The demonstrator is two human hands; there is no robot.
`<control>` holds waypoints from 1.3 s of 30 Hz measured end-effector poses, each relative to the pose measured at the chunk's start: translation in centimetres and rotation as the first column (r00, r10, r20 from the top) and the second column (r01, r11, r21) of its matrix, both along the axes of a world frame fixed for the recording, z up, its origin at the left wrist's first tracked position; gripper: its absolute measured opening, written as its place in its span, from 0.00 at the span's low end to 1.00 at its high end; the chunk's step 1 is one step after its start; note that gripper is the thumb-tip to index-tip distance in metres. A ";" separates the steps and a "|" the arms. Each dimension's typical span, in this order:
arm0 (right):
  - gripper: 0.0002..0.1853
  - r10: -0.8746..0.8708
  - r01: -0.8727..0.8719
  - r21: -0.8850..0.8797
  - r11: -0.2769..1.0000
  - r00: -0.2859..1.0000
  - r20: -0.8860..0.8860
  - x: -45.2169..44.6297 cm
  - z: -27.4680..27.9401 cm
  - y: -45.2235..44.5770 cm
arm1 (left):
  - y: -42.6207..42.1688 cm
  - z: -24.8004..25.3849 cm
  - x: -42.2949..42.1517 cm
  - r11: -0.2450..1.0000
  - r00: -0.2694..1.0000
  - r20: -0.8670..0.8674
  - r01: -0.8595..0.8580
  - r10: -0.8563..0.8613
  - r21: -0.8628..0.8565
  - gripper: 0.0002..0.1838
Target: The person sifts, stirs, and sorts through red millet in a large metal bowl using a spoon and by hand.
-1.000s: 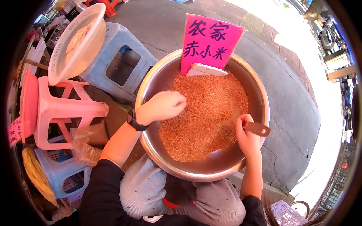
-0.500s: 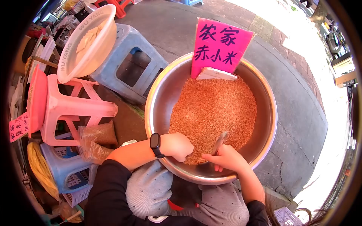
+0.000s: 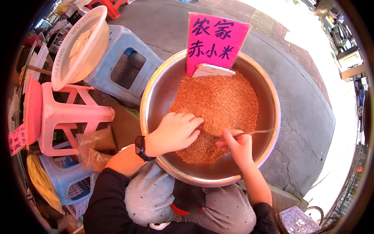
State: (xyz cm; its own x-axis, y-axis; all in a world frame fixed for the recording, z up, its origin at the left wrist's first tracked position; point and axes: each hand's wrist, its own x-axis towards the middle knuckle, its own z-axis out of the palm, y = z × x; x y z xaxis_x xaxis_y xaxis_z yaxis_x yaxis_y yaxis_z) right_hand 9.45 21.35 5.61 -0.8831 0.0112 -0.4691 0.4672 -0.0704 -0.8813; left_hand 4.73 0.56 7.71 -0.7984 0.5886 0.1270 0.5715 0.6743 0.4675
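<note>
A large steel basin (image 3: 146, 99) holds reddish-brown rice (image 3: 233, 93) heaped toward its far side. My right hand (image 3: 238, 148) grips a metal spoon (image 3: 257, 133) by its handle, which points right across the basin. The spoon's head is blurred and covered by grain, so its edge does not show clearly. Over the left of the heap, my left hand (image 3: 175, 130) has its fingers apart, fingertips close to the loaded spoon head. A black watch (image 3: 140, 147) is on my left wrist. A pink handwritten sign (image 3: 216, 39) stands in the rice at the back, above a white block (image 3: 213, 70).
To the left stand a blue stool (image 3: 117, 39) bearing a tilted white basin (image 3: 58, 64), a pink stool (image 3: 74, 115), and a lower blue stool (image 3: 58, 175). Bags of grain (image 3: 97, 142) lie beside them. A lilac basket (image 3: 298, 220) sits at lower right.
Both hands have moved away from the near rim, farther over the rice. My left hand has uncurled. The spoon handle has swung from upright to nearly level, pointing right.
</note>
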 end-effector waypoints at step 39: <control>0.25 0.693 -0.758 0.429 0.491 0.638 0.334 0.5 2.1 1.4 | -1.2 -0.5 1.7 0.739 0.829 0.537 0.460 -0.158 -0.493 0.18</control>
